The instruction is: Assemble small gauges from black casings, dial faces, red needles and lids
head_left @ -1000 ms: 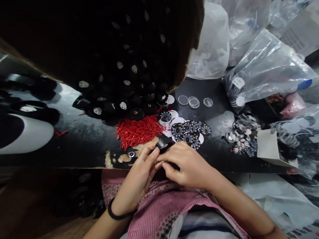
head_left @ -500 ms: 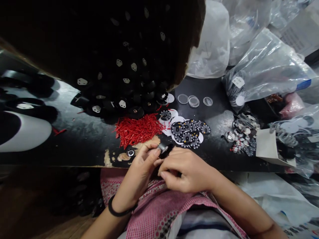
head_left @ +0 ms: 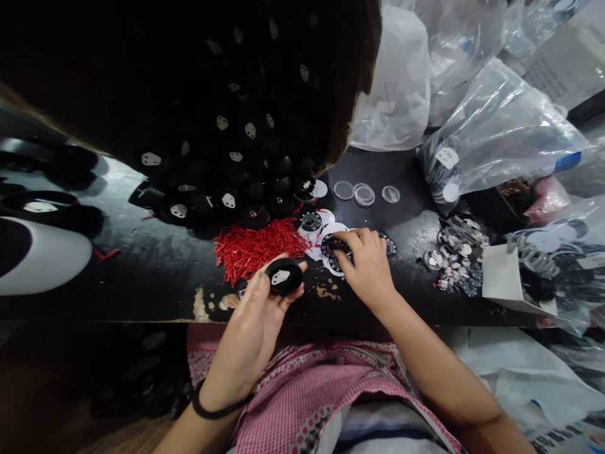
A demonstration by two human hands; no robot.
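My left hand [head_left: 265, 299] holds a round black housing [head_left: 293, 277] by its edge, its open face turned up. Inside the housing sits a small whitish plate with holes. My right hand [head_left: 366, 261] reaches onto a pile of black printed dial discs [head_left: 327, 246], thumb and forefinger pinching at a disc on its left side; the hand covers much of the pile. White discs [head_left: 334, 228] lie among and under the dials. Just left of them, beyond my left hand, is a heap of thin red pieces [head_left: 262, 243].
A large dark container of black housings [head_left: 227, 151] leans over the back left. Clear round covers [head_left: 364, 194] lie behind the dials. To the right are a heap of small mechanisms [head_left: 460, 252], a white open box [head_left: 503, 277] and plastic bags [head_left: 505, 126]. A white cylinder [head_left: 70, 255] lies at left.
My right hand has left the housing and moved forward and right onto the dial discs. My left hand has turned the housing so its open face shows.
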